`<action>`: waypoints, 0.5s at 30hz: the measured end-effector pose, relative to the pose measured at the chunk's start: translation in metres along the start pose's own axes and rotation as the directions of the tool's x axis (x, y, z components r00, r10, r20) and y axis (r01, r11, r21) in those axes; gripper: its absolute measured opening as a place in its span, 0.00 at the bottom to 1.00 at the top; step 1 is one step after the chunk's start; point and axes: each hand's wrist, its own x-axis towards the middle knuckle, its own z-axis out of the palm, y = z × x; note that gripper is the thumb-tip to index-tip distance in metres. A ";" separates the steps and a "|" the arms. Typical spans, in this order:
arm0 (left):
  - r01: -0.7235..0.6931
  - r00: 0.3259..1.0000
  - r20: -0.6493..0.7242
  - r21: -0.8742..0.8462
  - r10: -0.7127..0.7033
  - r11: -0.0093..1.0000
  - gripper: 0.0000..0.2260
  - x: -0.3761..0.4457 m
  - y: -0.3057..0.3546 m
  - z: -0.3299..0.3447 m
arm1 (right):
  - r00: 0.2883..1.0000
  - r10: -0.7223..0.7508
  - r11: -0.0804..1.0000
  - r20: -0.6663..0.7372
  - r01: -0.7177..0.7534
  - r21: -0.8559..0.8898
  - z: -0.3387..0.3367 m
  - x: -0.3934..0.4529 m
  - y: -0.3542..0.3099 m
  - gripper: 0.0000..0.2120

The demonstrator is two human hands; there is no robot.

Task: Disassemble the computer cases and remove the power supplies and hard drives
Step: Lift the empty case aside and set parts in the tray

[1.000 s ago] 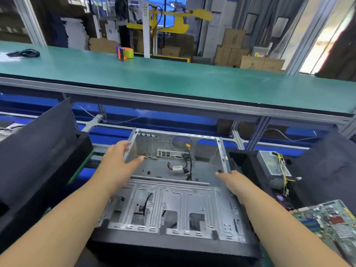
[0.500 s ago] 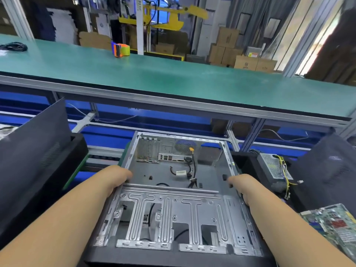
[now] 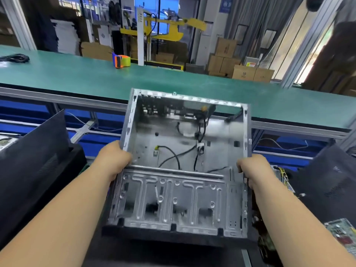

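Observation:
An open grey metal computer case is held up in front of me, tilted with its far end raised. Its inside is bare apart from a few loose black cables and a drive cage with a black front bezel at the near end. My left hand grips the case's left wall. My right hand grips the right wall. A removed power supply with yellow wires lies to the right, mostly hidden behind my right arm.
Black case side panels lean at the left and right. A green circuit board lies at the lower right. A long green conveyor belt runs across beyond the case, with an orange tape dispenser and black cable on it.
Both hands closed on the case's side walls and lifted it off the bench, raising it and tilting its far end up toward the conveyor.

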 end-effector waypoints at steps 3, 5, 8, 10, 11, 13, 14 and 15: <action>-0.111 0.993 -0.052 -0.041 0.109 0.993 0.09 0.012 0.008 0.000 | 0.992 -0.105 0.976 -0.076 0.117 0.182 0.002 0.003 -0.009 0.13; -0.154 0.985 -0.090 -0.073 0.147 0.985 0.11 0.016 0.007 0.002 | 0.985 -0.150 0.946 -0.090 0.169 0.276 0.007 0.006 -0.009 0.15; -0.149 0.985 -0.103 -0.151 0.135 0.977 0.14 0.012 -0.010 0.014 | 0.981 -0.176 0.926 -0.086 0.195 0.323 0.017 0.011 0.002 0.15; -0.134 0.988 -0.097 -0.207 0.116 0.969 0.17 0.006 -0.022 0.023 | 0.984 -0.152 0.927 -0.090 0.174 0.333 0.023 0.013 0.015 0.20; -0.138 0.988 -0.096 -0.216 0.119 0.967 0.18 0.003 -0.025 0.026 | 0.987 -0.134 0.927 -0.090 0.157 0.341 0.024 0.015 0.022 0.22; -0.152 0.986 -0.096 -0.214 0.135 0.965 0.21 -0.001 -0.028 0.030 | 0.987 -0.137 0.921 -0.087 0.159 0.357 0.025 0.018 0.034 0.19; -0.160 0.985 -0.096 -0.212 0.143 0.964 0.22 -0.002 -0.029 0.031 | 0.985 -0.153 0.917 -0.081 0.172 0.359 0.025 0.019 0.038 0.17; -0.163 0.985 -0.092 -0.207 0.147 0.965 0.22 -0.004 -0.030 0.031 | 0.983 -0.171 0.915 -0.072 0.186 0.358 0.025 0.019 0.041 0.17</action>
